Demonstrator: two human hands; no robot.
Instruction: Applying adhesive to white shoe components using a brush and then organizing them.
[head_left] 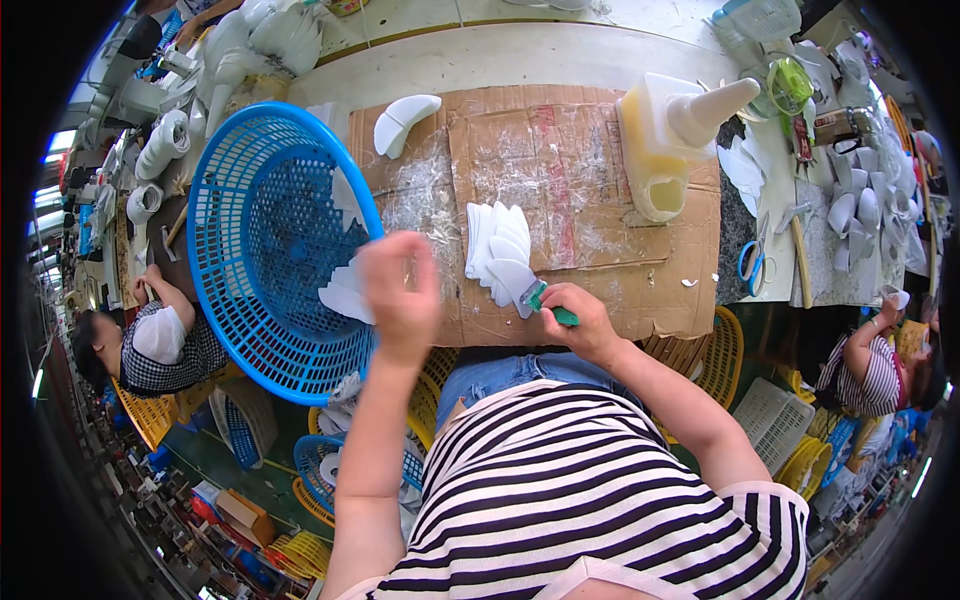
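My right hand [582, 322] is closed around a small brush [558, 312] with a green handle. Its head rests at the near end of a fanned stack of white curved pieces [497, 245] lying on cardboard. My left hand [400, 285] is smeared by motion, beside the rim of a large blue plastic basket [203, 255], so I cannot make out its fingers. White pieces [347, 292] show in the basket right next to it. At the cardboard's far left lies another white curved piece [405, 122].
A squarish translucent bottle [655, 140] of yellowish liquid stands on the cardboard [590, 300] at the right. Blue-handled scissors [752, 262] and a wooden-handled hammer [800, 255] lie beyond it. Co-workers sit at the left [150, 330] and right [870, 365].
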